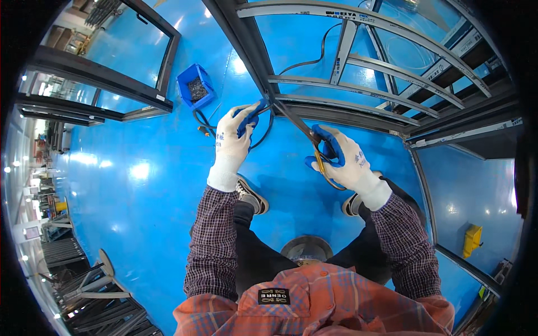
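Glossy blue workshop floor fills the view, with dark aluminium window frames lying on it. One large grey frame with curved and straight bars lies just beyond both hands; another dark frame lies well off to the left of them.

The left hand, in a white glove with blue-coated fingers, is clenched around a black rubber sealing strip. From those fingers the strip runs to the right, stretched along the near edge of the large frame toward the other hand, while its slack end hangs below the left fingers in a loop over the floor.

The right hand, gloved the same way, is closed around yellow-handled scissors; its blue fingers meet the strip where it reaches that hand. Whether the blades are on the strip cannot be told.

Just left of and beyond the left fingers sits a small blue parts bin holding dark small pieces. Below the hands, the person's two shoes stand on the floor. Far to the right of the right fingers lies a yellow object.
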`<action>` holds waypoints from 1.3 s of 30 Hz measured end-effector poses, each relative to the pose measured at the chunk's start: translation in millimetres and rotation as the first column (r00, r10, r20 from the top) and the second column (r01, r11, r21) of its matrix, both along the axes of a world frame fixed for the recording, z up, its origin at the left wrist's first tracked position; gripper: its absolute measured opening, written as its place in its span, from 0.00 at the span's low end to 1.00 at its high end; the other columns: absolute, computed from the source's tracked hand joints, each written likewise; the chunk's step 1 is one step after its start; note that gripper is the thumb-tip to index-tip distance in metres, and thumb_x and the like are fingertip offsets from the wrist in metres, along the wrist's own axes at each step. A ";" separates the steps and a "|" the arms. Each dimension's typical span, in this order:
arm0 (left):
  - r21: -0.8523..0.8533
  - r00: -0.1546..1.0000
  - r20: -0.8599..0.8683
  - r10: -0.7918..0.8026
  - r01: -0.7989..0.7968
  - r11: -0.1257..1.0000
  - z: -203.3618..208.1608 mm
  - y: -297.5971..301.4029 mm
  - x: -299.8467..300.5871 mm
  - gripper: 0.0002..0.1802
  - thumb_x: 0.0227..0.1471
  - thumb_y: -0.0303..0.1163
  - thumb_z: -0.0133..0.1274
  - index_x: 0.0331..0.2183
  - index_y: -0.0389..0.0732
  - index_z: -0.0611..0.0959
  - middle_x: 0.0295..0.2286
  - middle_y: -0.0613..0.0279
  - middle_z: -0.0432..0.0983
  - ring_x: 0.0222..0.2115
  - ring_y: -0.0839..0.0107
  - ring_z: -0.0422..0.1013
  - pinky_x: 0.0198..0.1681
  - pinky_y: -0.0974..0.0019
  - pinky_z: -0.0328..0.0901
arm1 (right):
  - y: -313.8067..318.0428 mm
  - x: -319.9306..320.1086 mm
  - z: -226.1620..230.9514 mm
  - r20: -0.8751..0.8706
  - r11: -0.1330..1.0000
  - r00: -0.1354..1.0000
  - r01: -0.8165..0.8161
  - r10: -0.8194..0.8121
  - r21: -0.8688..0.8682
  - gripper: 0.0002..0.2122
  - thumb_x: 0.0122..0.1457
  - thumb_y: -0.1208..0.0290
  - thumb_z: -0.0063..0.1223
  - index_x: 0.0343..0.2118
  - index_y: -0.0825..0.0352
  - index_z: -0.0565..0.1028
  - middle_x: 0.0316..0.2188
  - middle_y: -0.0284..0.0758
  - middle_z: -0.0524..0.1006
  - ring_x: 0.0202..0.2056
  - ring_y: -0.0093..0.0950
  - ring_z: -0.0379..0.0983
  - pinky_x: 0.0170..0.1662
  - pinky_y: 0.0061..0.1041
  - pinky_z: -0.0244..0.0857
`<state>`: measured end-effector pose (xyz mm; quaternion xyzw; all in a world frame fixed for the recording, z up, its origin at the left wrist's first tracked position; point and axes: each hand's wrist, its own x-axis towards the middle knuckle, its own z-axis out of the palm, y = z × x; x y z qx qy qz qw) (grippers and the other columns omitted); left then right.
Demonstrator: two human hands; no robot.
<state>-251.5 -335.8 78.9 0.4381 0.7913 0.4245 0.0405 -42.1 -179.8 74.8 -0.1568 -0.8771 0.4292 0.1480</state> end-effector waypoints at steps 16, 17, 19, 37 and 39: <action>-0.043 0.998 -0.055 -0.025 0.022 0.999 -1.7 -0.7 2.6 0.22 0.42 0.13 0.47 0.42 0.40 0.78 0.39 0.59 0.72 0.34 0.67 0.70 0.39 0.70 0.66 | -1.0 0.3 -0.3 0.142 0.996 0.989 -0.058 0.049 0.064 0.30 0.47 0.53 0.60 0.49 0.68 0.66 0.38 0.41 0.74 0.36 0.35 0.74 0.41 0.27 0.67; -0.064 0.998 -0.051 -0.030 0.026 0.998 -1.9 -0.6 2.7 0.22 0.43 0.12 0.45 0.42 0.38 0.78 0.39 0.59 0.72 0.34 0.68 0.70 0.38 0.71 0.67 | -0.7 0.5 -0.1 0.162 0.996 0.985 -0.065 0.055 0.053 0.30 0.47 0.54 0.60 0.49 0.68 0.66 0.37 0.41 0.74 0.35 0.35 0.74 0.41 0.26 0.67; -0.070 0.998 -0.064 -0.029 0.024 0.997 -2.8 -0.7 2.1 0.22 0.43 0.12 0.45 0.42 0.38 0.78 0.39 0.59 0.72 0.34 0.68 0.70 0.38 0.71 0.67 | -0.4 0.8 -0.4 0.166 0.997 0.984 -0.069 0.064 0.025 0.30 0.47 0.54 0.61 0.49 0.68 0.66 0.36 0.40 0.75 0.35 0.34 0.74 0.40 0.26 0.68; -0.101 0.997 -0.079 -0.022 0.014 0.995 -1.7 0.7 3.6 0.22 0.43 0.12 0.46 0.42 0.38 0.78 0.38 0.59 0.71 0.32 0.69 0.71 0.35 0.73 0.65 | -0.2 2.4 -8.5 0.093 0.984 0.996 -0.017 0.001 0.175 0.35 0.45 0.51 0.61 0.54 0.62 0.61 0.42 0.40 0.69 0.40 0.35 0.69 0.44 0.33 0.64; -0.113 0.997 -0.069 -0.022 0.014 0.994 -1.2 0.1 3.6 0.22 0.43 0.12 0.46 0.42 0.38 0.78 0.38 0.59 0.71 0.32 0.70 0.71 0.35 0.73 0.65 | -1.5 1.4 -4.9 0.121 0.983 0.993 -0.026 0.003 0.184 0.35 0.45 0.50 0.61 0.54 0.61 0.61 0.41 0.40 0.69 0.40 0.34 0.70 0.44 0.32 0.64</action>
